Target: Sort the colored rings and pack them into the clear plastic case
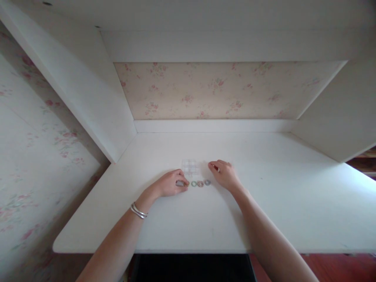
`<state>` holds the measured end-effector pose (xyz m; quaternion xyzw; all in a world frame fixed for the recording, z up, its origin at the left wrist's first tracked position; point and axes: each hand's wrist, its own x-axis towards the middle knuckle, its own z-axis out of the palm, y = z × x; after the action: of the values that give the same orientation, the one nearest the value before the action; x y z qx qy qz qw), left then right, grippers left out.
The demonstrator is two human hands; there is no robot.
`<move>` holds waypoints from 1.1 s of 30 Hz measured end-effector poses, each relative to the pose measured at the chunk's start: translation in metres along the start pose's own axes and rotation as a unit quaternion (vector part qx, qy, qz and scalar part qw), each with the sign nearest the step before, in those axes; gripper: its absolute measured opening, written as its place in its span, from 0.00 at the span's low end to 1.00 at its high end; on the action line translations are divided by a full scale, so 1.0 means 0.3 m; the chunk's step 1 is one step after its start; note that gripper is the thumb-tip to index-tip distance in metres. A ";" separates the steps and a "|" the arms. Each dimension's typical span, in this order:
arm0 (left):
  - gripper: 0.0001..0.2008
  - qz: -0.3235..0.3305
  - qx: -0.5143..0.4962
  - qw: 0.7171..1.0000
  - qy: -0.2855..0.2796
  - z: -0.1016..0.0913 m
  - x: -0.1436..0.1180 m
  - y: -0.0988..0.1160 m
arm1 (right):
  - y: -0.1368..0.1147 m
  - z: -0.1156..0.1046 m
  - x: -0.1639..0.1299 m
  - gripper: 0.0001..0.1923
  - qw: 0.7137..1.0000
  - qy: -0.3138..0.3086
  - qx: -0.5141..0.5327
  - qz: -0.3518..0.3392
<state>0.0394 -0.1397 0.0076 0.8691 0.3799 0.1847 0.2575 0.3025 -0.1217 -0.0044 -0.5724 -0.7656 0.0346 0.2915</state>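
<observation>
On the white desk, three small rings lie in a row: a green ring (193, 183), a pink ring (200, 184) and a grey-blue ring (207, 182). At the row's left end, the thumb and fingertips of my left hand (170, 184) close on a yellowish ring (187, 184), mostly covered by them. Just behind the row lies a clear, flat tray (190, 167) divided into small squares. To the right of it, my right hand (225, 173) is closed with curled fingers; whatever it may hold is too small or hidden to make out.
The white desk (264, 219) has a side panel (88, 90) at the left, another (331, 113) at the right and a shelf (223, 43) overhead. A low ledge (217, 125) runs along the back, below flowered wallpaper (205, 90). Something black (194, 268) sits below the front edge.
</observation>
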 end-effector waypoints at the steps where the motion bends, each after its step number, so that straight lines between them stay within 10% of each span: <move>1: 0.10 -0.003 -0.002 1.000 -0.002 0.004 0.002 -0.002 | -0.022 0.005 -0.004 0.16 1.000 -0.014 -0.003 -0.025; 11: 0.11 -0.043 -0.072 0.996 0.000 -0.007 0.016 0.016 | -0.101 0.016 -0.020 0.16 0.991 -0.092 -0.042 -0.094; 18: 0.15 -0.082 -0.108 0.982 0.134 -0.009 0.054 -0.013 | -0.098 0.005 -0.024 0.15 0.992 -0.063 -0.025 -0.104; 33: 0.14 -0.092 0.051 0.977 0.188 0.014 0.235 -0.070 | -0.101 -0.012 -0.026 0.15 0.994 -0.039 -0.020 -0.103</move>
<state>0.0750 -0.0757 0.0006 0.7921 0.5089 0.3002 0.1529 0.2796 -0.1401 0.0071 -0.4947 -0.8317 0.0109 0.2519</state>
